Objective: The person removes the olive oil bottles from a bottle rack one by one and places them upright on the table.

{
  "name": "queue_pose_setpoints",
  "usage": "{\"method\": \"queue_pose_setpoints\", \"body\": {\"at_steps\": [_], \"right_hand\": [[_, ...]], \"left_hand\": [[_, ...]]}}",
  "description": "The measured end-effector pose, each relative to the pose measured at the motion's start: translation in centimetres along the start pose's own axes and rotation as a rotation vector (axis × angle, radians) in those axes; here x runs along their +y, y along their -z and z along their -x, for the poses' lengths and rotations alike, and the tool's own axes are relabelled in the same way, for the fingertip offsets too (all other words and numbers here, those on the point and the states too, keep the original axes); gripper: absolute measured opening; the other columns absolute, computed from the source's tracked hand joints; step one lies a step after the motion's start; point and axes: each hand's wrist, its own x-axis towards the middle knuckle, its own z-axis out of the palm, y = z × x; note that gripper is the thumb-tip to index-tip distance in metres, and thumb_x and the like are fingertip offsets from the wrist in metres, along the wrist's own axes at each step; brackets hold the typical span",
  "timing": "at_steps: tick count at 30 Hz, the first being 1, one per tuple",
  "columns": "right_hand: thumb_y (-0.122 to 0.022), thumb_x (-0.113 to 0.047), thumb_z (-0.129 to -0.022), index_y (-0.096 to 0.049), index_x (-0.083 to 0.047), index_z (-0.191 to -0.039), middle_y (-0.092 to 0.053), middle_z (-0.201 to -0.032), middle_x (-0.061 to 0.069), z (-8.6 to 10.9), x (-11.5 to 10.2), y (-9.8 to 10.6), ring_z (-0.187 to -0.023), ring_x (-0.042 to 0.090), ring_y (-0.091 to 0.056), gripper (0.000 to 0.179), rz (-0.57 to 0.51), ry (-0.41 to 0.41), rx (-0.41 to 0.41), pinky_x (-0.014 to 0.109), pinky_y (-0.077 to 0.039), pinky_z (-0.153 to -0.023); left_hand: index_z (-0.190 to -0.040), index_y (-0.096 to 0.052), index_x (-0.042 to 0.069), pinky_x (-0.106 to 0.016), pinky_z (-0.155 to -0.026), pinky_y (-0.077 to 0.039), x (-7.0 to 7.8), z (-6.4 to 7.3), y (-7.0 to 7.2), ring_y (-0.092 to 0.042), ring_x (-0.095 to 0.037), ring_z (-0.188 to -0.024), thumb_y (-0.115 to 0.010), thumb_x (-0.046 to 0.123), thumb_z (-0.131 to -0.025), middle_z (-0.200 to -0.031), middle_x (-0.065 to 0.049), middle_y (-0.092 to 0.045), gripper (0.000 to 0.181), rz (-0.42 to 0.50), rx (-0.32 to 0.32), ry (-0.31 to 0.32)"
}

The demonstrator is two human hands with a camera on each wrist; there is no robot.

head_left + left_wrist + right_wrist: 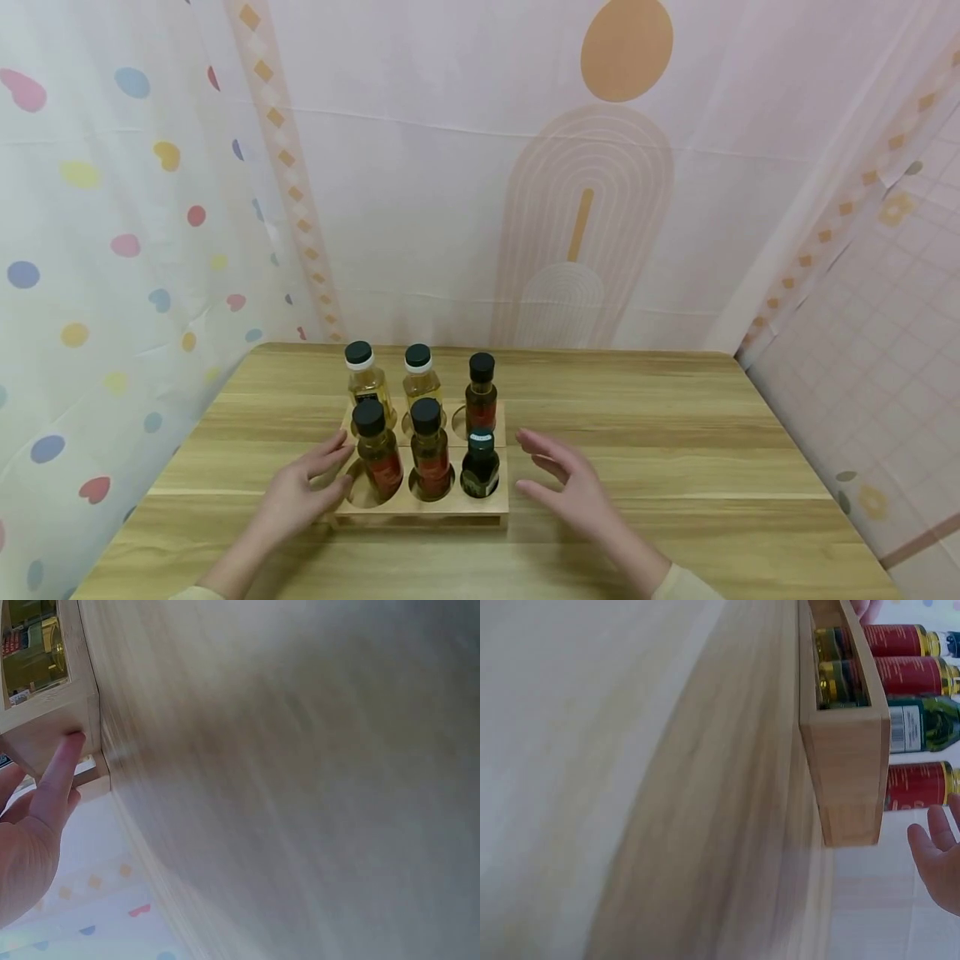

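A two-tier wooden bottle rack [472,505] stands on the table with bottles in its round holes. Its front row has two black-capped bottles with red labels, the left one [381,458] and the middle one [432,460], plus a small dark green bottle [480,468] at the right. Behind them are two bottles of pale yellow liquid, one [367,385] beside the other [422,385], and another red-labelled bottle [481,400]. My left hand [296,492] touches the rack's left side with extended fingers, a fingertip [73,742] against the wood. Off the right side, my right hand [573,487] is held apart, fingers spread.
The wood-grain table [675,467] extends to both sides of the rack and in front of it. A patterned curtain [420,208] hangs behind the table's back edge, with more printed cloth at the left [135,317] and right [892,333].
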Motion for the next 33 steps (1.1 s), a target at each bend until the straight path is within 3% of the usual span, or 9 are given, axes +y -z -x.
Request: {"method": "queue_pose_setpoints", "body": {"at_steps": [9, 21, 26, 33], "right_hand": [[-0.077, -0.005, -0.085, -0.054, -0.003, -0.14, -0.057, -0.136, 0.014, -1.7, -0.6, -2.2, -0.123, 0.032, -0.055, 0.06, -0.105, -0.022, 0.004, 0.037, -0.045, -0.102], [-0.079, -0.014, -0.086, -0.063, -0.014, -0.133, -0.063, -0.125, 0.001, -3.4, -1.5, -3.7, -0.112, 0.019, -0.06, 0.05, -0.006, -0.06, 0.021, 0.034, -0.049, -0.097], [-0.078, -0.014, -0.086, -0.064, -0.015, -0.13, -0.066, -0.113, 0.0, -3.7, -1.8, -3.8, -0.106, 0.018, -0.062, 0.046, 0.012, -0.073, 0.018, 0.033, -0.05, -0.095], [-0.078, -0.011, -0.086, -0.066, -0.013, -0.128, -0.068, -0.11, 0.002, -3.9, -2.1, -3.8, -0.102, 0.017, -0.064, 0.043, 0.016, -0.055, 0.018, 0.033, -0.052, -0.092]], "left_hand": [[-0.127, -0.065, -0.002, -0.057, -0.1, -0.039, 0.0, -0.1, 0.0, -0.049, -0.044, -0.128, -0.073, 0.012, -0.089, -0.146, -0.016, -0.049, 0.041, -0.009, 0.002, 0.014], [-0.124, -0.066, -0.003, -0.056, -0.098, -0.04, -0.2, -0.2, -0.2, -0.051, -0.043, -0.126, -0.073, 0.01, -0.088, -0.145, -0.017, -0.05, 0.04, -0.01, 0.015, 0.003], [-0.124, -0.067, -0.002, -0.055, -0.098, -0.041, -0.2, -0.3, -0.1, -0.051, -0.043, -0.125, -0.073, 0.01, -0.087, -0.145, -0.016, -0.05, 0.039, -0.006, 0.01, 0.011], [-0.124, -0.067, -0.002, -0.056, -0.098, -0.04, -0.2, -0.3, 0.0, -0.051, -0.043, -0.125, -0.074, 0.011, -0.087, -0.144, -0.016, -0.05, 0.04, 0.0, 0.005, 0.019]]}}
